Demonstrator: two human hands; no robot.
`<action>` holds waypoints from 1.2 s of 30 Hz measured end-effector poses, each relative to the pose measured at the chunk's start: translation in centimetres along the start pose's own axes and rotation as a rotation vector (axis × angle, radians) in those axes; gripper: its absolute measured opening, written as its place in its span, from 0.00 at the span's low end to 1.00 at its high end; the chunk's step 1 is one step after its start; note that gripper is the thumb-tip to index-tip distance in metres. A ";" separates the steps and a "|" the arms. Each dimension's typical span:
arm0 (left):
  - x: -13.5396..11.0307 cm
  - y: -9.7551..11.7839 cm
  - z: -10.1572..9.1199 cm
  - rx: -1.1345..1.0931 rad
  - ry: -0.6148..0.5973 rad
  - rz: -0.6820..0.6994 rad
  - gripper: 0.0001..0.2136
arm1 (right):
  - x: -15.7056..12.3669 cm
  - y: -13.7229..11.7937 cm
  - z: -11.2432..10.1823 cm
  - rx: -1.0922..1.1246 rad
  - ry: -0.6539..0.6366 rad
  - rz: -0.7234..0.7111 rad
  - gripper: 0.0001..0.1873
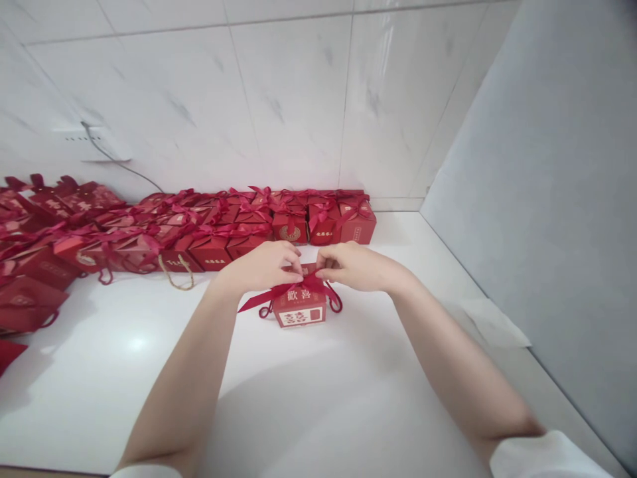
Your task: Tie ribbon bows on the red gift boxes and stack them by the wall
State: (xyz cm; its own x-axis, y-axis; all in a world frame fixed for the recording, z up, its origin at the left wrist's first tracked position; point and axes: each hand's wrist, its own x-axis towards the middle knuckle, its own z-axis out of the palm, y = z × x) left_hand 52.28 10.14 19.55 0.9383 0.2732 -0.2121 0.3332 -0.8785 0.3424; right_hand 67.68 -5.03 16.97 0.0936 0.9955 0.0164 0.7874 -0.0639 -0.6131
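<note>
both hands pinch ribbon (pixel 298 289) — red box (pixel 300 311)

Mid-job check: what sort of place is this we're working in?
Likely a tiled indoor corner, perhaps at home, used for packing gifts. A white worktop meets a marble-look tiled wall, ribboned red gift boxes line it, and the left hand and right hand pinch the red ribbon on another box.

2 hands (pixel 266 265) on ribbon (pixel 304 285) (red box (pixel 300 313))

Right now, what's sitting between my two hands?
In the head view, the red ribbon atop the small red box lies between the left hand and the right hand.
</note>
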 end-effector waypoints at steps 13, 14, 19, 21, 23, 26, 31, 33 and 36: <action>0.6 -0.5 0.5 -0.032 -0.014 -0.075 0.09 | 1.7 1.0 2.1 -0.122 0.180 0.055 0.03; 0.7 -0.6 0.6 -0.040 -0.023 -0.067 0.09 | 1.8 1.0 2.2 -0.151 0.177 0.058 0.03; 1.2 -0.8 1.0 -0.037 -0.062 0.000 0.09 | 2.3 0.9 2.8 -0.297 0.153 0.071 0.04; 1.4 -0.7 0.9 -0.024 -0.068 0.024 0.09 | 2.5 0.8 3.1 -0.328 0.154 0.070 0.04; 1.3 -0.8 0.6 -0.016 -0.083 0.033 0.10 | 2.6 0.8 3.3 -0.340 0.153 0.079 0.04; 0.1 -1.1 -0.6 -0.019 -0.129 0.039 0.12 | 2.3 0.6 2.9 -0.325 0.145 0.094 0.04; -2.4 -1.8 -2.8 -0.023 -0.054 -0.069 0.18 | 0.2 -1.0 0.8 -0.305 0.232 0.129 0.07; -2.6 -2.0 -3.0 -0.017 -0.081 -0.077 0.21 | -0.8 -2.3 0.3 -0.284 0.255 0.079 0.06; -2.0 -2.4 -2.6 -0.011 -0.148 -0.050 0.25 | -1.7 -4.5 0.9 -0.216 0.180 -0.114 0.05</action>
State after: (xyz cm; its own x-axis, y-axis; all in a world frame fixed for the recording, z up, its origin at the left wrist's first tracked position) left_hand 49.85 12.73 21.48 0.8968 0.2547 -0.3617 0.3807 -0.8608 0.3378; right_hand 63.48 -6.39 19.00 0.0879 0.9699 0.2269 0.9087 0.0152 -0.4171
